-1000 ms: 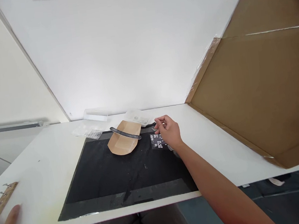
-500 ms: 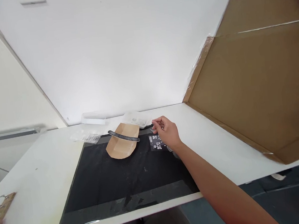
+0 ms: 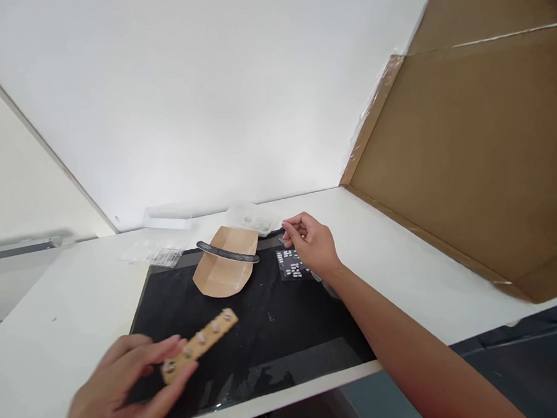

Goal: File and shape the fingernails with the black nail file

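My left hand (image 3: 113, 395) pinches one end of a narrow wooden strip (image 3: 211, 333) between thumb and fingers. Several small shiny pieces stand in a row along the strip, which is slightly blurred and tilted over the black mat (image 3: 235, 361). At the mat's back right, my right hand (image 3: 312, 240) is closed with thumb and fingertips together; anything in them is too small to make out. Just below it lies a dark card (image 3: 291, 268) with white marks. A curved black nail file (image 3: 228, 253) rests across a brown paper tray (image 3: 223, 279).
Behind the tray stand a clear plastic container (image 3: 249, 219) and a clear box (image 3: 166, 220). A plastic bag (image 3: 156, 255) with a label lies at the back left. A large cardboard sheet (image 3: 479, 166) stands along the right of the white table (image 3: 28, 358).
My left hand has come in from the left edge, bringing the wooden strip over the mat's front left. The right hand stays nearly where it was. The view has shifted slightly.
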The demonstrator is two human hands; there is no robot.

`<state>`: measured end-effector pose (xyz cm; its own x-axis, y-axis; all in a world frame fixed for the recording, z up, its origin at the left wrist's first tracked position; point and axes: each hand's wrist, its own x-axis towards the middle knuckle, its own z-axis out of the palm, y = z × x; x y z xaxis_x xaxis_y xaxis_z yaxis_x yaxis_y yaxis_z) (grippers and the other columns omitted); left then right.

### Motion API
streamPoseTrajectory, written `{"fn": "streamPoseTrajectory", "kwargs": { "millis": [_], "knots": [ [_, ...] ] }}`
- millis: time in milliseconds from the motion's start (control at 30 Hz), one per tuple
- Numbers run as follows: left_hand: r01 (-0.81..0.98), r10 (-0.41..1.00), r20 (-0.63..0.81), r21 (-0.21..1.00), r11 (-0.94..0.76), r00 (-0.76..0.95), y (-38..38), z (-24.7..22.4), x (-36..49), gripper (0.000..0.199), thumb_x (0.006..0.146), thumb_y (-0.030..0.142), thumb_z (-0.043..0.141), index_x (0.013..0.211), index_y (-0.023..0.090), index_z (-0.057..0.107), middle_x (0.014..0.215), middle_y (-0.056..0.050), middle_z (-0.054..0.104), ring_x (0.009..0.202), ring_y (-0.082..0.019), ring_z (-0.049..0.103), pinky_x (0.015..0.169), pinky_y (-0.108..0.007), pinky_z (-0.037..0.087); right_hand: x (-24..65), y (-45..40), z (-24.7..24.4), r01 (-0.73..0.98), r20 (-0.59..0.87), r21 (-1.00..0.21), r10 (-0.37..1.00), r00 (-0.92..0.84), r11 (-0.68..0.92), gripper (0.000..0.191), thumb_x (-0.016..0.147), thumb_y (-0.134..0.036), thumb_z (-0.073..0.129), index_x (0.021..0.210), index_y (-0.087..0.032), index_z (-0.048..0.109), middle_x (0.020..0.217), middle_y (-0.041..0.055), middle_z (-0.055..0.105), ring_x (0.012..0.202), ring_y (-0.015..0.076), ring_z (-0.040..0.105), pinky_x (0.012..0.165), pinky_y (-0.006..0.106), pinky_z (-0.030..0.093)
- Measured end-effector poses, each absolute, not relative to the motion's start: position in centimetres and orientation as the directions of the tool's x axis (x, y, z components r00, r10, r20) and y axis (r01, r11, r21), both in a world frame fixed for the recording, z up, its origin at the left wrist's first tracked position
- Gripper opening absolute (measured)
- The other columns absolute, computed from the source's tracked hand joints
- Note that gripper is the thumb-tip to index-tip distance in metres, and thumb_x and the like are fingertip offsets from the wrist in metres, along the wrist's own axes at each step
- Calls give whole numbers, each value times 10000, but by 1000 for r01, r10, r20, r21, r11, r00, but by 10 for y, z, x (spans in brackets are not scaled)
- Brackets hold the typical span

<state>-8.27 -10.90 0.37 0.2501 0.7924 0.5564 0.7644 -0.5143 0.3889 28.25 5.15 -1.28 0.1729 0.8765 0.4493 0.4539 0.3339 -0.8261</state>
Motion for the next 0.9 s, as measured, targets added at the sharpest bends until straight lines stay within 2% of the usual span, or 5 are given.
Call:
{"fn": "streamPoseTrajectory", "kwargs": {
  "millis": [100, 200, 300, 567, 900],
  "knots": [
    [595, 690, 542, 376, -710, 480, -87, 7, -38, 276, 894, 296, 774, 1149, 224, 697, 899, -19, 719, 765, -135, 638, 625, -199, 543, 283, 52, -13, 449, 448, -829, 876, 179, 333, 305, 973, -537, 591, 981, -236, 645, 811, 7, 740, 646, 172, 728, 650, 289, 543],
    [533, 672, 487, 411, -740, 557, -63, 0, -12, 271, 885, 293, 783, 1130, 219, 696, 860, -15, 712, 736, -137, 631, 547, -194, 495, 284, 52, -12, 457, 451, -825, 875, 174, 334, 299, 973, -532, 595, 978, -237, 647, 807, 5, 739, 640, 169, 728, 646, 288, 546],
    [532, 648, 449, 369, -762, 616, -37, -13, -2, 213, 898, 316, 770, 1077, 215, 713, 852, -15, 724, 785, -166, 674, 667, -254, 545, 284, 52, -13, 457, 447, -822, 882, 151, 339, 288, 979, -519, 592, 985, -237, 648, 799, 1, 736, 639, 166, 729, 640, 284, 551],
    [521, 639, 487, 371, -769, 596, -14, -37, -4, 281, 907, 338, 758, 1144, 217, 666, 950, -17, 747, 828, -172, 711, 730, -270, 565, 278, 51, -14, 463, 424, -821, 900, 101, 334, 256, 987, -487, 601, 982, -235, 650, 752, 0, 729, 630, 167, 725, 642, 292, 574],
    [541, 661, 373, 382, -749, 651, -17, -38, -8, 311, 905, 341, 756, 1146, 214, 605, 984, -46, 732, 957, -244, 653, 749, -349, 577, 266, 31, -5, 500, 435, -790, 899, 48, 355, 214, 992, -460, 618, 1036, -254, 659, 828, 24, 737, 721, 190, 743, 643, 302, 576]
  ]
}}
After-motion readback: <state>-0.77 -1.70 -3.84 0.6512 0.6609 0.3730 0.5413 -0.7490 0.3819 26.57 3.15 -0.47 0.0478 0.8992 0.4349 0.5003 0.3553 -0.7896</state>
